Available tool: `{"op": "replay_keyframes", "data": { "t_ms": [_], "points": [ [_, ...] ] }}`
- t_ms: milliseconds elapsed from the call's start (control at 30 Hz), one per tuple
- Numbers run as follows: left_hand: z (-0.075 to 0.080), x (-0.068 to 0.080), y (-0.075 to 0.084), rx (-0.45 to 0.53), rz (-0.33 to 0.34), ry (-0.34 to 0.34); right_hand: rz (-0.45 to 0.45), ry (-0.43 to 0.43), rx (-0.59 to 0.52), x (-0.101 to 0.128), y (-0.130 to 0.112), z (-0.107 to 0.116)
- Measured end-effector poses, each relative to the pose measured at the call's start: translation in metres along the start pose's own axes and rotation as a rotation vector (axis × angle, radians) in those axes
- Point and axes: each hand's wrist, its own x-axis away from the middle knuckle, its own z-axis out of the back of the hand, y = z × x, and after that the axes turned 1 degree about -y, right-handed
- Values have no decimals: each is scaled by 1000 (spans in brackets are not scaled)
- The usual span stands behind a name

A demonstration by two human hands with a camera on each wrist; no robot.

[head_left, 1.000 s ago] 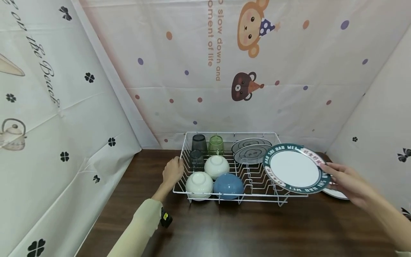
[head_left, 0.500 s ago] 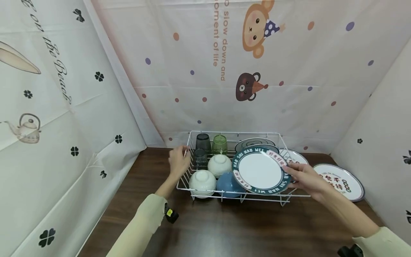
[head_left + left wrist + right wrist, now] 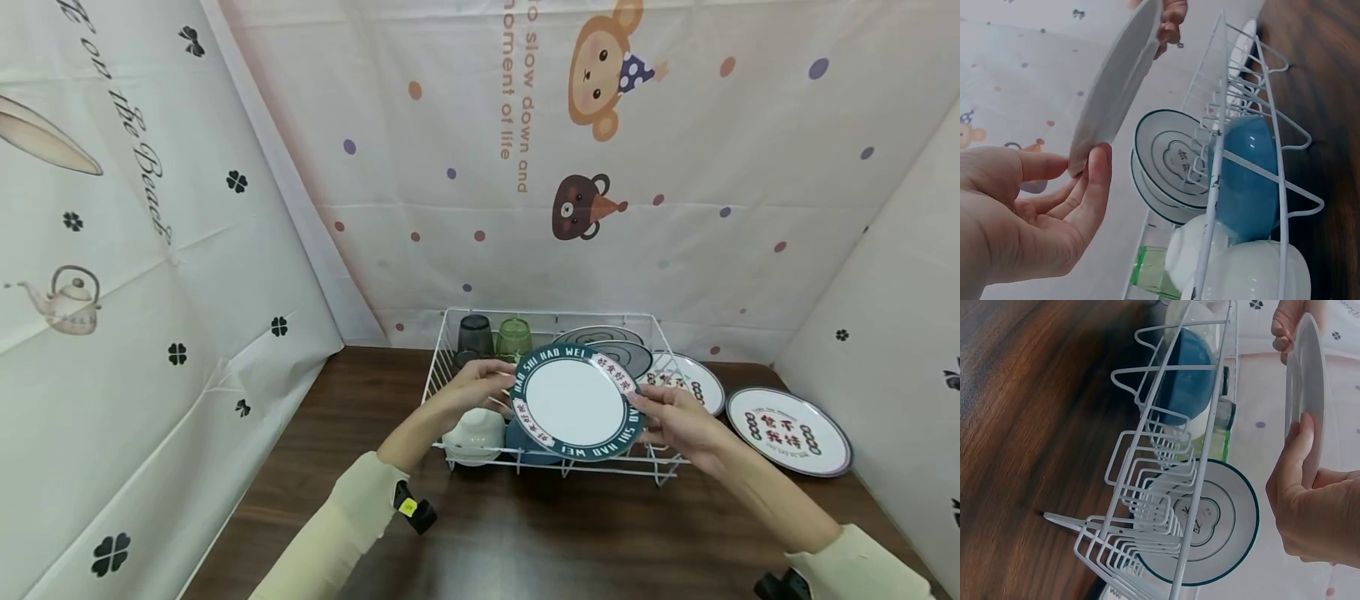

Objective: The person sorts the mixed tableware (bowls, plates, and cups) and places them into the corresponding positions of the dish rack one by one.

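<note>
A white plate (image 3: 574, 402) with a green lettered rim is held up over the front of the white wire dish rack (image 3: 615, 472). My left hand (image 3: 474, 388) pinches its left edge between thumb and fingers, while my right hand (image 3: 677, 419) grips the right edge. The left wrist view shows the plate (image 3: 1116, 81) tilted and clear above the rack's top wire. Two plates (image 3: 1169, 156) with thin dark rings stand in the slots at the rack's back. Behind the held plate, a blue bowl (image 3: 1188, 375) and a white bowl (image 3: 474, 433) sit upside down in the rack.
A dark glass (image 3: 475, 335) and a green glass (image 3: 514, 338) stand at the rack's back left. Two white plates with red characters lie to the right, one plate (image 3: 789, 432) on the brown table (image 3: 480, 542), the other plate (image 3: 701, 385) partly behind the rack. Printed cloth (image 3: 420, 167) hangs behind.
The green-rimmed plate has moved left from the rack's right side to its front middle. My left hand has left the rack's left side and taken the plate's left edge.
</note>
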Motion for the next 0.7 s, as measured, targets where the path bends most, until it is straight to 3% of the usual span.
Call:
{"op": "replay_keyframes", "data": {
  "t_ms": [267,500,700],
  "points": [
    [-8,-8,-5,72,114,2,-19,-5,-25,-4,5,0],
    [-11,-9,-5,37,117,-50,-32,-1,-47,-8,8,3],
    [-7,-12,-2,139,97,-33,23,34,-75,-13,8,19]
  ]
}}
